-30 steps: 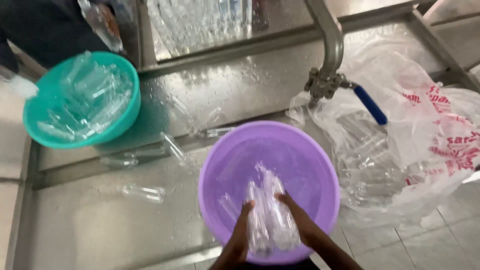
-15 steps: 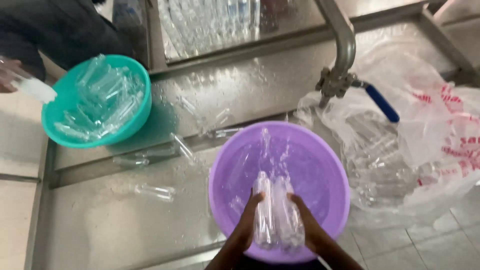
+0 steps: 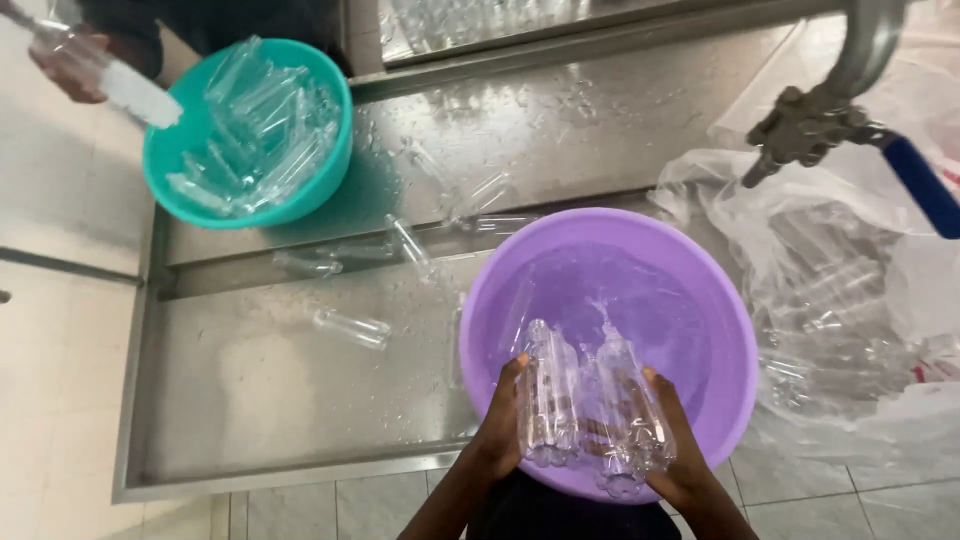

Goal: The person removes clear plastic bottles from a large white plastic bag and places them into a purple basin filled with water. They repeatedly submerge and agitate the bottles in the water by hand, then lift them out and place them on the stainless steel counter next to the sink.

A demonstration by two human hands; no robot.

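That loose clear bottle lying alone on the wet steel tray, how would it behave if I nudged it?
The loose bottle looks empty and thin-walled, so probably very light. It lies on its side, so it would likely roll. The steel tray shows water drops, so it may also slide easily.

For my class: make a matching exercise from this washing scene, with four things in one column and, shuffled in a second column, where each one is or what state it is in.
Things
1. purple basin
2. teal basin
3. tap handle
4. clear bottles

Places or states
A. blue, at the right edge by the pipe
B. top left, piled with clear bottles
C. held between the left hand and right hand
D. holds water, directly under both hands

Pairs: 1-D, 2-B, 3-A, 4-C
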